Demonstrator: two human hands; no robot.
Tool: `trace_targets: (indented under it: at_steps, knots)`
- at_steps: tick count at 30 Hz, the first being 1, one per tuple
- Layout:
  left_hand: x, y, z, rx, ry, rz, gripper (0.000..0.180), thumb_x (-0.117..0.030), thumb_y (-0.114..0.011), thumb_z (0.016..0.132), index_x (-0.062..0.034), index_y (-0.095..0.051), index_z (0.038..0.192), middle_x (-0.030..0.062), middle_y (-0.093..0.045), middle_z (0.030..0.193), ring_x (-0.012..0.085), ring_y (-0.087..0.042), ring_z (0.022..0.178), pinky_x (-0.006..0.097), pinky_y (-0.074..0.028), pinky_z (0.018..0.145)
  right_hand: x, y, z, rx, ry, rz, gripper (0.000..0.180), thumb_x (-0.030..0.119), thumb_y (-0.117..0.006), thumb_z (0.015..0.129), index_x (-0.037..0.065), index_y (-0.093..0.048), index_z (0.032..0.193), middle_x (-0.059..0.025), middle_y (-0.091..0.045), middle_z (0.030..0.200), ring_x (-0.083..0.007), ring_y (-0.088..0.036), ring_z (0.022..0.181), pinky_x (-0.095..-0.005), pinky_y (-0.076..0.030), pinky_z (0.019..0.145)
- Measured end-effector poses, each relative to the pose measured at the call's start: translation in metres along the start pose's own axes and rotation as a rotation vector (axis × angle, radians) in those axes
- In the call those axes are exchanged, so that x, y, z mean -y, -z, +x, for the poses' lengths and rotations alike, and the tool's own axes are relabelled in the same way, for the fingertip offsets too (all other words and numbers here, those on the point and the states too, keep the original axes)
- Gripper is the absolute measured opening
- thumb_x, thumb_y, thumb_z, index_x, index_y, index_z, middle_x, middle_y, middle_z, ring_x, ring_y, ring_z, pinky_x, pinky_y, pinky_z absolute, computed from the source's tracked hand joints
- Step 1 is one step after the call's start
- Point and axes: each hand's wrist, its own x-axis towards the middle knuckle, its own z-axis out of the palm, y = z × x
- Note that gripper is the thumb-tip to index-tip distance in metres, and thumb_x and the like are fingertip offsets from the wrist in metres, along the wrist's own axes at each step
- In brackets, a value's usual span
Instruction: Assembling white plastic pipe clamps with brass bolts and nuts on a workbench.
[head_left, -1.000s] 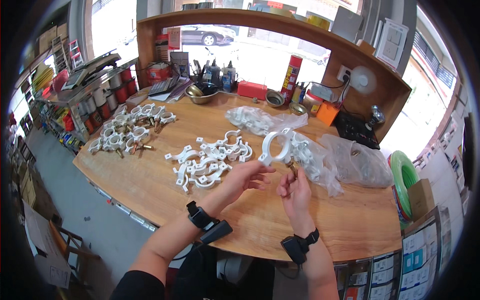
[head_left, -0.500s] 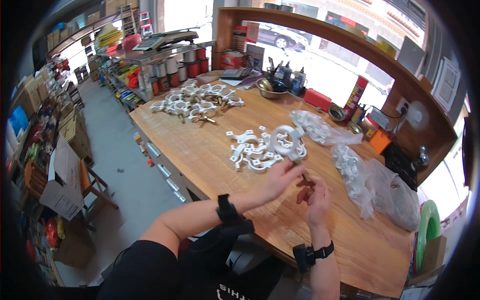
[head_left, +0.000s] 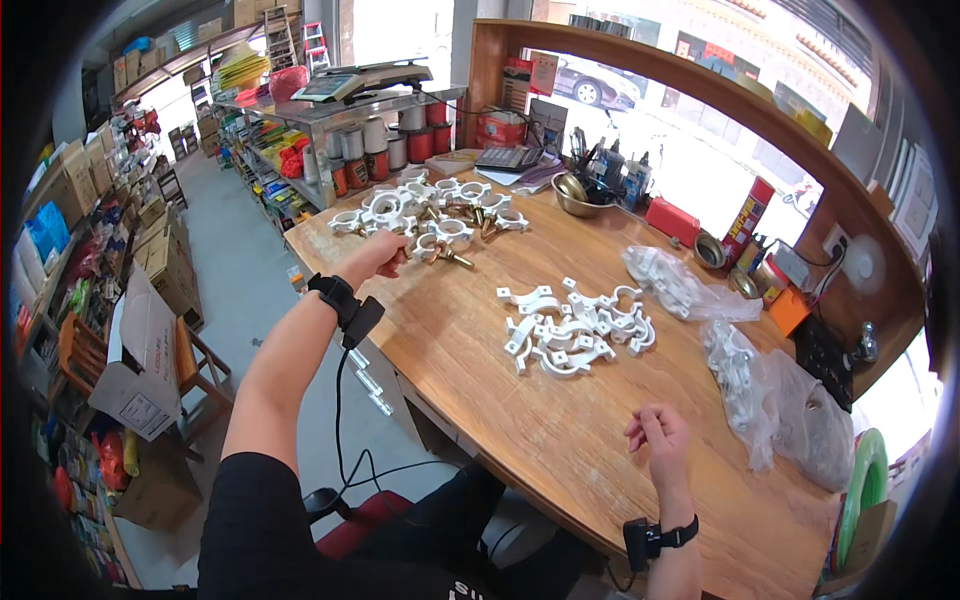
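Note:
My left hand (head_left: 378,254) reaches to the near left edge of a pile of white ring-shaped pipe clamps (head_left: 453,231) with brass-coloured bolts (head_left: 457,259). Its fingers are curled inward beside one clamp (head_left: 427,246); whatever they hold, if anything, is hidden. My right hand (head_left: 661,436) hovers over the table's near part, loosely bent, with thumb and fingers a little apart and nothing visible in them. Between the two hands, farther back, a heap of loose white clamp halves (head_left: 575,330) lies on the wooden table (head_left: 480,400).
Clear plastic bags of white parts (head_left: 735,385) lie along the right side. A metal bowl (head_left: 578,196), a red box (head_left: 672,222) and a spray can (head_left: 745,222) stand at the back. A cable (head_left: 340,430) hangs from my left wrist.
My left hand has swung left and away from my right hand, over to the clamp pile. The white ring clamp seen above the loose halves is gone from there. My right hand stays nearby.

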Motion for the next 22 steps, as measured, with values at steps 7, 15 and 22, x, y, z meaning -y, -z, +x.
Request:
trace_targets:
  at_steps: [7, 15, 22]
  knots:
    - [0.007, 0.012, 0.054, -0.016, 0.089, 0.067, 0.023, -0.02, -0.042, 0.079, -0.0026, -0.051, 0.067, 0.0037, -0.046, 0.051, 0.0144, -0.043, 0.038, 0.034, -0.046, 0.04, -0.007, 0.002, 0.002, 0.002, -0.136, -0.077, 0.008, 0.007, -0.048, 0.082, 0.0, -0.052, 0.08, -0.0075, -0.056, 0.066, -0.0078, -0.049, 0.049, -0.0183, -0.04, 0.044]
    - [0.005, 0.017, 0.091, -0.096, 0.011, 0.155, 0.034, -0.028, -0.053, 0.076, 0.0051, -0.055, 0.068, 0.0116, -0.055, 0.055, 0.0187, -0.052, 0.041, 0.032, -0.048, 0.04, -0.014, 0.011, 0.0, -0.014, -0.238, -0.087, 0.005, 0.003, -0.049, 0.08, -0.002, -0.051, 0.08, -0.0082, -0.056, 0.066, -0.0085, -0.05, 0.051, -0.0197, -0.041, 0.046]
    - [0.004, 0.003, 0.091, -0.153, -0.177, 0.251, 0.041, -0.038, -0.053, 0.076, 0.0016, -0.057, 0.066, 0.0101, -0.057, 0.054, 0.0177, -0.054, 0.041, 0.027, -0.046, 0.038, -0.01, 0.021, -0.017, -0.122, -0.296, -0.166, 0.009, 0.003, -0.048, 0.08, -0.003, -0.052, 0.085, -0.009, -0.057, 0.067, -0.0106, -0.052, 0.053, -0.0205, -0.043, 0.05]
